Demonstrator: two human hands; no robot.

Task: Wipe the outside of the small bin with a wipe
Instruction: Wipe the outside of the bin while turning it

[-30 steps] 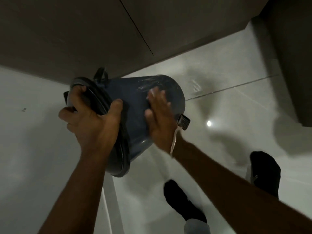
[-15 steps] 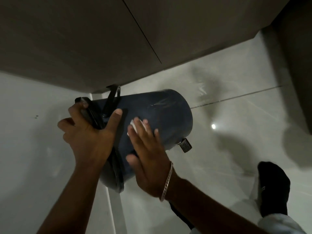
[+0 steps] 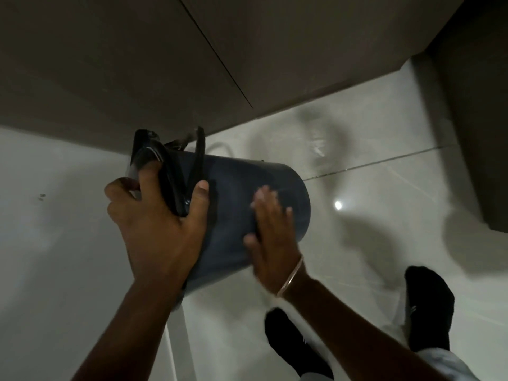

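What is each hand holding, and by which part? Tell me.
The left hand grips the bin at its lid end. The right hand presses flat on the bin's side; the wipe under it is hidden.

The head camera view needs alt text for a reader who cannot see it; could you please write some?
A person holds a small dark bin tipped sideways in the air, the left hand gripping its lidded top while the right hand lies flat against its side. Below are pale floor tiles and black-socked feet; no wipe is clearly visible.
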